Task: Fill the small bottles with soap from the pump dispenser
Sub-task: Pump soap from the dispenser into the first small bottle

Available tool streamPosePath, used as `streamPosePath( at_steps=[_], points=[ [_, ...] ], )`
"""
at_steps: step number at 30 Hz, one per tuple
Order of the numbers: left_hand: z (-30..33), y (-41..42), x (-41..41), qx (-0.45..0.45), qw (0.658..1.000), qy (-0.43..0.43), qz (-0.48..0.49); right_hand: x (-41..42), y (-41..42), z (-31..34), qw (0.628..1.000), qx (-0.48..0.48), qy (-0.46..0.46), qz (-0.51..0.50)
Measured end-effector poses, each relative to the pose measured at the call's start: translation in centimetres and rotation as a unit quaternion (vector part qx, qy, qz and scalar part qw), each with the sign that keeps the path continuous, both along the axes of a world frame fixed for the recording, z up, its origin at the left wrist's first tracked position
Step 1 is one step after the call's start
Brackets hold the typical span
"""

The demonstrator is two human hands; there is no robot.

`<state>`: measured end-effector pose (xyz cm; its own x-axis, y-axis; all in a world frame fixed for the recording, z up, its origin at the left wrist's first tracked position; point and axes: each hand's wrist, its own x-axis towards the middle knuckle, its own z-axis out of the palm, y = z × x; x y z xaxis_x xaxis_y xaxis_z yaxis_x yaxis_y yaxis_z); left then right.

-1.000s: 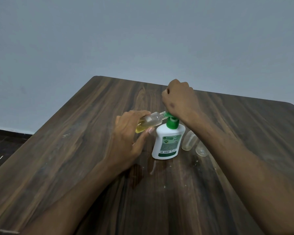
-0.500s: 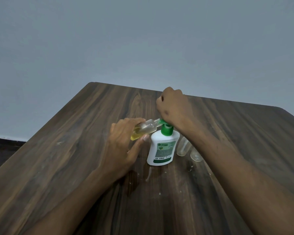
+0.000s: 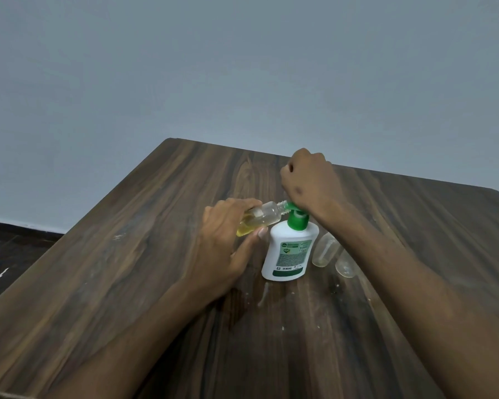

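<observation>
Soap, yellow, pools in the lower end of a small clear bottle (image 3: 260, 218) held near the middle of the table. The bottle lies tilted, its long axis running from about 8 o'clock up to 2 o'clock, with the open threaded neck pointing at 2 o'clock and meeting the green nozzle of the pump dispenser (image 3: 288, 249). The left hand (image 3: 225, 240) grips the bottle, fingers curled over it and thumb beneath. The dispenser, white with a green label, stands upright just at 3 o'clock of that hand. The right hand (image 3: 310, 180) sits on the pump head as a closed fist, fingers curled together; what they clasp is hidden. Two more clear bottles (image 3: 324, 251) (image 3: 346, 263) stand just at 3 o'clock of the dispenser, partly behind the right forearm. Pale specks and a streak mark the dark wood-grain table (image 3: 127, 269). A plain grey wall (image 3: 242, 67) rises at 12 o'clock; dark floor (image 3: 9, 249) shows at 9 o'clock.
</observation>
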<state>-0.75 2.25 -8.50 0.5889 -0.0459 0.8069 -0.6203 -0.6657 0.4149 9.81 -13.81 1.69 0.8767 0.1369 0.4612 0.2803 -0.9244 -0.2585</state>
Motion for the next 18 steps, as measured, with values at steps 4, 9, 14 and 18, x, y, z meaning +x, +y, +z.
streamPosePath(
  at_steps=[4,9,14,18],
  points=[
    [-0.22,0.09,0.18,0.001,1.0,0.002,-0.003,0.04,0.2,-0.13,1.0,-0.002,-0.018,0.0],
    [-0.2,0.06,0.1,0.0,1.0,0.001,-0.004,-0.03,0.2,0.0,1.0,-0.007,-0.025,-0.003],
    [-0.47,0.17,0.21,0.002,1.0,0.003,-0.006,0.19,0.02,-0.33,1.0,0.002,0.002,-0.001],
    [-0.42,-0.01,0.24,0.0,1.0,0.0,-0.007,0.04,0.12,-0.07,1.0,0.0,-0.014,-0.002]
  ],
)
